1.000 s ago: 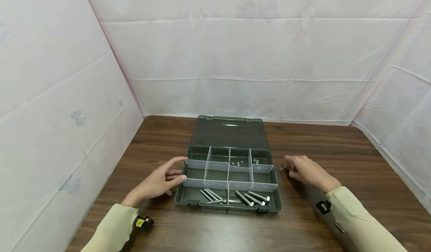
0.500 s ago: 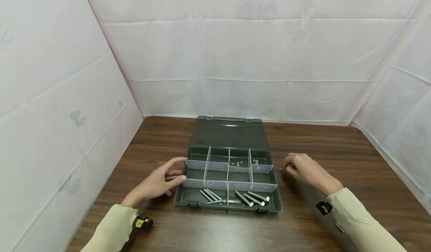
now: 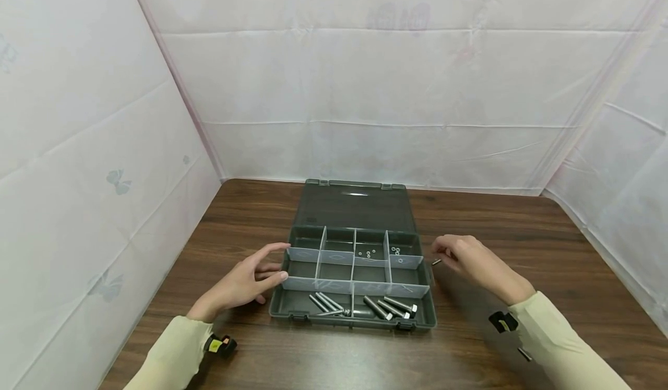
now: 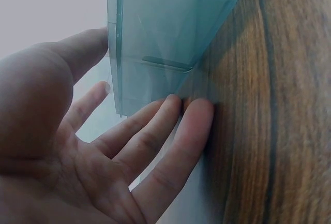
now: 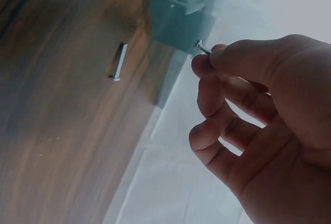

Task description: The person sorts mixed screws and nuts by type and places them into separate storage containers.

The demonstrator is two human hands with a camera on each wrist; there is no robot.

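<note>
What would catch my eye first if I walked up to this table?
Most likely the open grey organizer box at the middle of the wooden table, with long bolts in its near compartments. The left hand rests open against its left side, and the right hand pinches a small screw beside its right edge.

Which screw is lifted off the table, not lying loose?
The small screw pinched in the right hand. Another screw lies on the table, and the bolts rest in the organizer box.

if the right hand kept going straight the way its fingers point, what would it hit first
Most likely the right wall of the organizer box. The right hand, pinching a small screw, points left at that wall from just beside it; its height above the table is unclear.
</note>
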